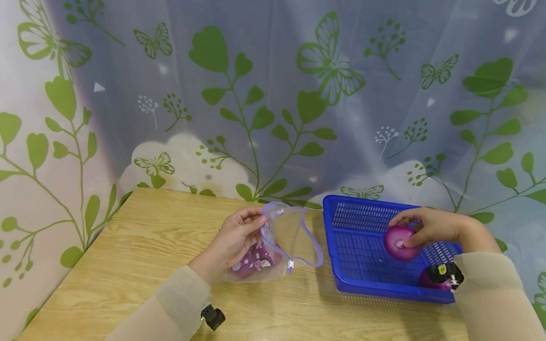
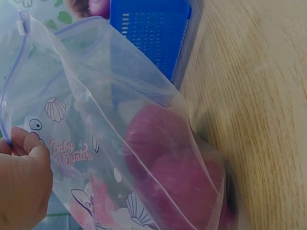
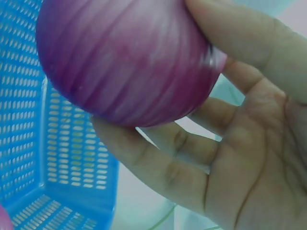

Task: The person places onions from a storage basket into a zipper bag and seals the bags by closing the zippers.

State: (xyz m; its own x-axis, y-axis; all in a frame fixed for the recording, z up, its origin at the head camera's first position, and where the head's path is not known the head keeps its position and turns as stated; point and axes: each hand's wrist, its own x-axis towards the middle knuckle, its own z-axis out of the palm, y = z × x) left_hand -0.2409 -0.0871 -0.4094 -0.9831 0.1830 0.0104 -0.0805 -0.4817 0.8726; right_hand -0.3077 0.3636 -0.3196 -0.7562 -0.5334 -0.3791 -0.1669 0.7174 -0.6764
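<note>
My left hand [image 1: 236,240] pinches the rim of a clear zip bag [image 2: 72,124] with a purple edge and a white slider; its mouth gapes toward the basket. Inside the bag, low down, lie red onions [image 2: 182,187], seen through the printed plastic. Over the blue basket [image 1: 337,278], my right hand [image 1: 435,227] grips a red onion [image 1: 398,244] between thumb and fingers. In the right wrist view the onion [image 3: 129,62] fills the upper part, its skin smooth and striped. Another red onion [image 1: 427,280] sits at the basket's near right corner, partly hidden by the wrist camera.
The wooden table [image 1: 152,267] carries both bag and basket, the bag to the left of the basket. A printed curtain [image 1: 271,59] with leaves and butterflies hangs right behind the table's far edge. Black wrist cameras [image 1: 213,317] are strapped at both sleeves.
</note>
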